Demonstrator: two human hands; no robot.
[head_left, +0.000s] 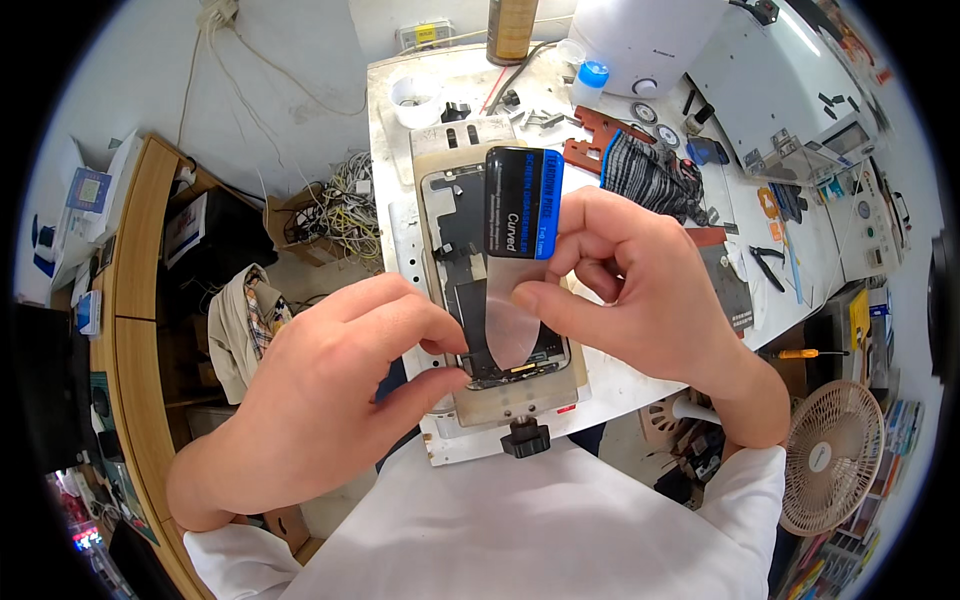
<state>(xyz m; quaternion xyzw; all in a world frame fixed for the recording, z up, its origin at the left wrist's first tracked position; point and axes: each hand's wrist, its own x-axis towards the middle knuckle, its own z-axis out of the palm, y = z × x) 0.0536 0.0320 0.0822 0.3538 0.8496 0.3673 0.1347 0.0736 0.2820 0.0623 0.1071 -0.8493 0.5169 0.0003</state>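
My right hand (640, 290) grips a thin metal pry tool (512, 300) with a black and blue handle (520, 200), its thumb on the flat, rounded blade. That blade lies over an opened phone (455, 240), whose dark inner parts show, held in a clamping fixture (530, 395) with a black knob at the front. At the phone's lower left, my left hand (355, 390) has its fingers curled and its thumb and index finger close together at the edge. Whatever is between those fingertips is too small or hidden to make out.
The white bench (640, 365) holds a striped glove (650, 175), pliers (768, 268), a small cup (415, 100), a blue-capped bottle (590, 85) and a white machine (630, 40). At right stands a fan (830, 455); at left, a wooden shelf unit (140, 350) and tangled cables (340, 210).
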